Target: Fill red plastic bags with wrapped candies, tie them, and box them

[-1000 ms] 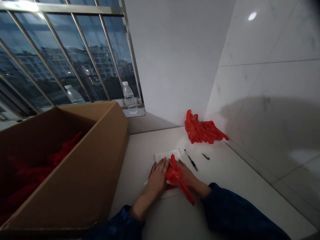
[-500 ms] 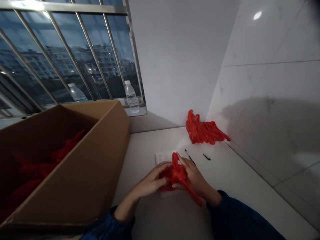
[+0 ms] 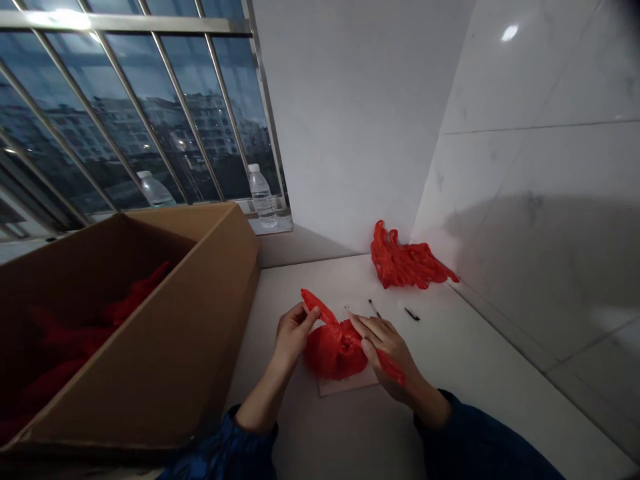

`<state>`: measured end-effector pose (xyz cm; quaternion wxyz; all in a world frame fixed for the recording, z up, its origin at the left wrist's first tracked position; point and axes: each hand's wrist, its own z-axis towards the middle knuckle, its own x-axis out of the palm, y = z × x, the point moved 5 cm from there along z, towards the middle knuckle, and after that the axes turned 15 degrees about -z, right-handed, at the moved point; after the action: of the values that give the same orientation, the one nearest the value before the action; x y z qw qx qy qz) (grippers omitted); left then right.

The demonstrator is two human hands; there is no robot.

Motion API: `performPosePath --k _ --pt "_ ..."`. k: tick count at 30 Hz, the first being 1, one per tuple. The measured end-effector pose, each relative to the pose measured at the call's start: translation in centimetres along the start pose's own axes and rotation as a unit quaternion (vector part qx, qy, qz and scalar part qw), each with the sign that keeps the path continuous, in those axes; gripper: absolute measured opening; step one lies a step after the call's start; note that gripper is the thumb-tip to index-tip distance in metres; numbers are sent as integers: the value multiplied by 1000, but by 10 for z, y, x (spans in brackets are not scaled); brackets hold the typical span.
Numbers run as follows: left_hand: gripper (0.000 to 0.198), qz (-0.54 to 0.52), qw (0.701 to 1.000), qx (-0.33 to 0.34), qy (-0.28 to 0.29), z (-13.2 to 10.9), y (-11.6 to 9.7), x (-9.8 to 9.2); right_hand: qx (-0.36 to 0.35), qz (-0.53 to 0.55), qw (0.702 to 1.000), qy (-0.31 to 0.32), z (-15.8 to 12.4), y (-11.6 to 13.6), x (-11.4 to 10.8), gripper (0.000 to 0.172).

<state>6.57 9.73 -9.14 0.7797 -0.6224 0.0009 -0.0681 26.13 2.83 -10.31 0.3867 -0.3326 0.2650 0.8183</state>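
A bulging red plastic bag (image 3: 327,353), gathered into a knot at its top, rests on a pale notebook or paper pad (image 3: 350,386) on the white table. My left hand (image 3: 295,330) pinches one bag handle between thumb and fingers, and that handle points up and to the left. At the bag's other side, my right hand (image 3: 387,350) is closed around the second handle, whose end trails out over the palm toward the wrist. What the bag contains is hidden.
To the left stands a large cardboard box (image 3: 220,293) with red bags (image 3: 135,300) inside. A bundle of red bags (image 3: 407,260) lies against the wall. Beyond my right hand are a pen (image 3: 375,309) and a black pen cap (image 3: 412,313). Bottles (image 3: 263,197) stand by the barred window.
My hands have moved apart at the bag. My left hand has shifted left, drawing one handle up and left, and the knot and round body of the bag now show.
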Motion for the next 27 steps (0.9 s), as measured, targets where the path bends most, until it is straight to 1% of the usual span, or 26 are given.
performPosePath --k 2,3,4,5,6,7,9,11,14,16,19,24,27 --pt "34 13 1000 -3 9 -7 2 -2 -6 -3 1000 21 -2 -3 5 54" --pt "34 39 999 5 21 -14 2 0 -10 -4 999 30 -3 -5 9 57" --pt "34 84 995 22 38 -21 2 3 -17 -6 999 36 -4 -8 14 63" --pt "36 148 986 50 58 -29 3 7 -24 -9 999 39 -4 -10 19 70" --pt "40 225 967 85 81 -37 4 11 -30 -12 999 39 -3 -11 25 76" --pt "42 302 940 120 103 -44 7 16 -34 -14 999 40 -2 -12 33 79" --pt "43 421 883 165 128 -53 19 21 -37 -20 998 55 0 -12 51 76" --pt "44 489 844 170 141 -53 36 20 -41 -27 995 89 0 -10 71 70" --pt "49 542 810 146 168 -49 61 16 -51 -54 989 128 -6 -4 95 64" --pt "51 555 799 140 183 -48 69 14 -52 -73 987 131 -11 -2 102 67" --pt "53 556 796 151 186 -49 73 14 -47 -81 989 118 -16 -2 105 69" --pt "50 540 804 167 183 -51 82 12 -34 -80 990 113 -17 -2 107 66" --pt "47 529 817 152 172 -48 87 9 -32 -72 991 110 -16 -3 107 65"
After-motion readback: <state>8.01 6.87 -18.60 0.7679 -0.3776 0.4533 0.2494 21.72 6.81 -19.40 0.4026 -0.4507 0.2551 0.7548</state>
